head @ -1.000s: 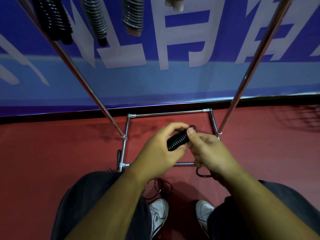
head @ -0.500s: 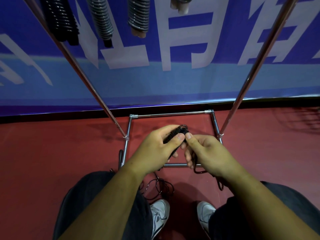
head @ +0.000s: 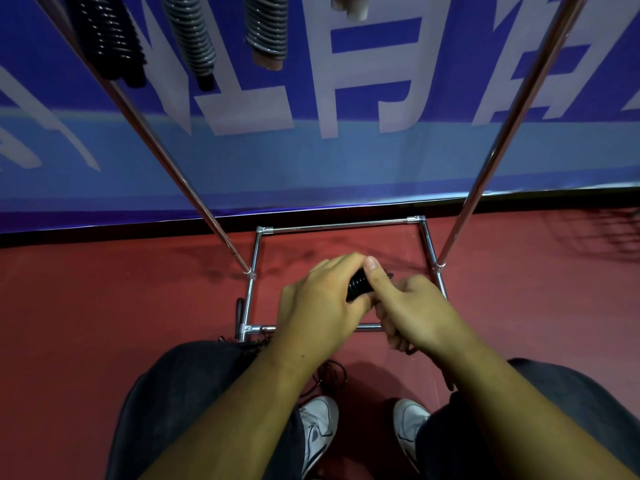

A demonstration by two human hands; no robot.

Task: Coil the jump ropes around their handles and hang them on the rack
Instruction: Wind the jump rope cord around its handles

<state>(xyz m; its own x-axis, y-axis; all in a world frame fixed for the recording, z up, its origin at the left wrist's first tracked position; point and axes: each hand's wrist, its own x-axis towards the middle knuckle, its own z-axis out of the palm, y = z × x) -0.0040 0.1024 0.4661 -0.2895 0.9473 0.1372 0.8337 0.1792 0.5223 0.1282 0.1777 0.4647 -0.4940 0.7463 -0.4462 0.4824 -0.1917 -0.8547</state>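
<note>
A black jump rope [head: 360, 287], coiled tightly round its handles, shows between my two hands above the rack's base. My left hand [head: 322, 306] grips the bundle from the left, fingers curled over it. My right hand [head: 412, 306] pinches the rope against the bundle, its index finger lying across the top; a short black loop sticks out under its palm. The chrome rack [head: 505, 133] has two slanted poles rising to the top. Coiled ropes hang from above: a black one [head: 110, 39] and two grey ones [head: 192, 39], [head: 266, 29].
Loose black rope [head: 332, 374] lies tangled on the red floor by my white shoes [head: 320, 431]. The rack's square base frame [head: 339, 225] sits against a blue banner wall [head: 346, 161]. My knees fill the bottom corners.
My right index finger has moved up over the top of the bundle, and both hands have closed in tighter on it, hiding more of the coil. The view has dipped slightly.
</note>
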